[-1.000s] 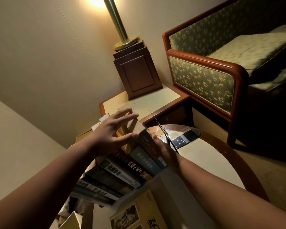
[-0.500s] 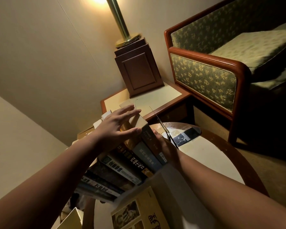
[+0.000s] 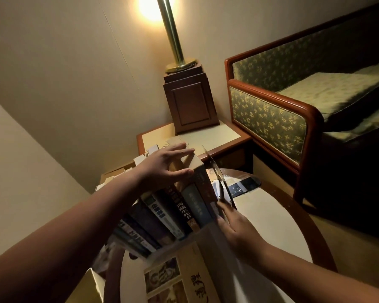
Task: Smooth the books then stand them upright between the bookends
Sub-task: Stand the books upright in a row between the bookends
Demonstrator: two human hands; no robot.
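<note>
A row of several books [image 3: 173, 213] stands upright on the round table [image 3: 271, 217], spines toward me. My left hand [image 3: 164, 169] rests on the top edges of the right-hand books, fingers spread and nearly straight. My right hand [image 3: 234, 226] presses with straight fingers against the side of the rightmost book [image 3: 202, 184], by its lower spine. A thin clear bookend [image 3: 217, 178] stands just right of that book. A large book with a picture cover [image 3: 182, 278] lies at the near end of the row.
A side table [image 3: 206, 136] with a wooden lamp base [image 3: 189, 101] and brass pole stands behind the books. An upholstered armchair [image 3: 271, 119] is at the right. A dark card [image 3: 243, 186] lies on the round table past the bookend. Boxes sit at lower left.
My right hand has slid down the rightmost book's side toward me. My left hand stays on the book tops. The view has shifted slightly.
</note>
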